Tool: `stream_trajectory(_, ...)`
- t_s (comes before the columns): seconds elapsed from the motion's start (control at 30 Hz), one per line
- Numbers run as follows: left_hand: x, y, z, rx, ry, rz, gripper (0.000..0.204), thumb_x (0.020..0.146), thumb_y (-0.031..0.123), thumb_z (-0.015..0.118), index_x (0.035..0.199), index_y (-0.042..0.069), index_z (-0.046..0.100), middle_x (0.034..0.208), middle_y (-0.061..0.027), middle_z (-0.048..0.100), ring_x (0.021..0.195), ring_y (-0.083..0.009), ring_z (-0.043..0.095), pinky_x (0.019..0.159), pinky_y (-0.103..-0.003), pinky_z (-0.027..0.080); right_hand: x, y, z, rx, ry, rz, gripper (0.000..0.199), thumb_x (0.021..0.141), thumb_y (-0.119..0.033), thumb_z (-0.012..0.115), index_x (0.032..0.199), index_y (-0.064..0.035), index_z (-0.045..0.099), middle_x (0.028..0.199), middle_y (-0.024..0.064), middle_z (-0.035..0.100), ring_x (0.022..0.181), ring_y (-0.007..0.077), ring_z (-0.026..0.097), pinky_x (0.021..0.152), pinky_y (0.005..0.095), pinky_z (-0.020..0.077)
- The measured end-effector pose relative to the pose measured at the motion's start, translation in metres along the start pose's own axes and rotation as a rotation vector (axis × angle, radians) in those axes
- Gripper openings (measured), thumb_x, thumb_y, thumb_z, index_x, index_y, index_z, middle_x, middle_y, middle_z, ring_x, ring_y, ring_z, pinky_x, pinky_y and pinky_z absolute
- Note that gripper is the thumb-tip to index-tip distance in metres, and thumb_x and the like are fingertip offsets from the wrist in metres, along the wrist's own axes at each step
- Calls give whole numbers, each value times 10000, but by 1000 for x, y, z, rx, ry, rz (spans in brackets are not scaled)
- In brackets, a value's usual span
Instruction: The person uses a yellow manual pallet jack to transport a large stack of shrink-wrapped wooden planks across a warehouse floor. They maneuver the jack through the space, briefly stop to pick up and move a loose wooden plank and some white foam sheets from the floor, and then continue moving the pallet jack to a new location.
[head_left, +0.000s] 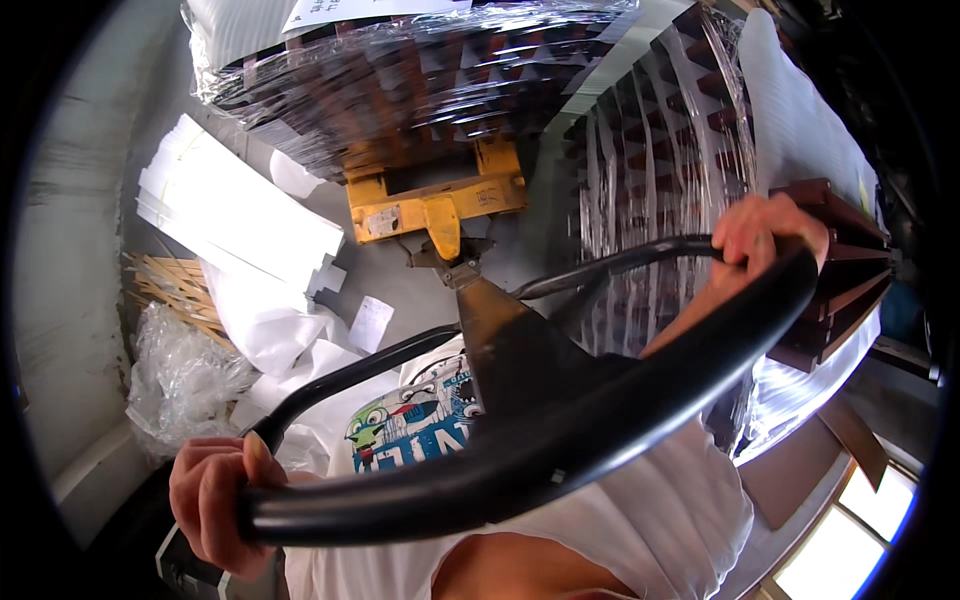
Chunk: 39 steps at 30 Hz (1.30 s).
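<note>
Black handle loop (560,430) gripped by left hand (212,495) and right hand (765,232)

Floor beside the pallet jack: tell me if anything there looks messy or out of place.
Yes. Left of the yellow pallet jack, loose white sheets lie fanned and askew on the floor, with crumpled clear plastic wrap and a bundle of thin wooden sticks beside them. It looks like discarded packaging rather than stacked stock. Both hands grip the black loop handle.

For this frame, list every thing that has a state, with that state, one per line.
Left hand: closed around the black loop handle.
Right hand: closed on the handle's far end.
Yellow pallet jack: under the plastic-wrapped dark brown stack.
White sheets: piled loose on the floor.
</note>
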<state>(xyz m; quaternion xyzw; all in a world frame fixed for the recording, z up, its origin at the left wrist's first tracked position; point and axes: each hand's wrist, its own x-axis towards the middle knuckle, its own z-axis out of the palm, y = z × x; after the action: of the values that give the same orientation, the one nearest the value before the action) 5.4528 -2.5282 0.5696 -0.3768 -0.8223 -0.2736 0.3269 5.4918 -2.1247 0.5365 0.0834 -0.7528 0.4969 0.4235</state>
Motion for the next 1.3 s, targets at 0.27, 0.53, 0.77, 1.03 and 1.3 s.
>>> stream_trajectory(0.27, 21, -1, 4, -153, -45, 55, 360, 759, -1, 738, 1019, -17, 490, 574, -63, 474, 405, -149, 444, 343, -263, 343, -8, -22, -14, 38, 23, 23, 96, 849, 51, 536, 896, -7, 476, 658, 63, 431, 454, 88, 405, 392, 220, 370)
stream_trajectory(0.53, 50, -15, 1, -442, 40, 162, 311, 661, -103, 776, 917, -48, 607, 659, -106, 587, 425, -130, 507, 338, -230, 343, -12, -27, -21, 2, 123, -6, 247, 815, -21, 690, 820, -17, 443, 544, 37, 419, 376, 103, 443, 351, 224, 392)
stream_trajectory(0.77, 47, 23, -10, -391, -66, 120, 263, 698, -59, 762, 914, -53, 611, 571, -91, 544, 386, -128, 451, 347, -242, 338, -30, -34, -52, 94, 121, 22, 231, 913, -164, 593, 810, -13, 451, 516, 39, 430, 381, 126, 462, 347, 242, 394)
stream_trajectory(1.03, 35, 28, -13, -180, -109, -16, 383, 631, 74, 851, 927, 64, 607, 606, -30, 533, 442, -139, 491, 438, -273, 370, -26, -38, -43, 138, 155, 95, 149, 916, -87, 494, 798, -7, 451, 517, 37, 397, 364, 115, 405, 348, 252, 375)
stream_trajectory(1.3, 7, 17, 31, 177, 264, -78, 217, 758, -14, 756, 895, -30, 590, 729, -122, 596, 597, -196, 559, 539, -289, 463, -42, -43, -24, -45, 409, 176, 221, 777, 184, 540, 791, -8, 430, 627, 31, 417, 427, 67, 382, 357, 224, 322)
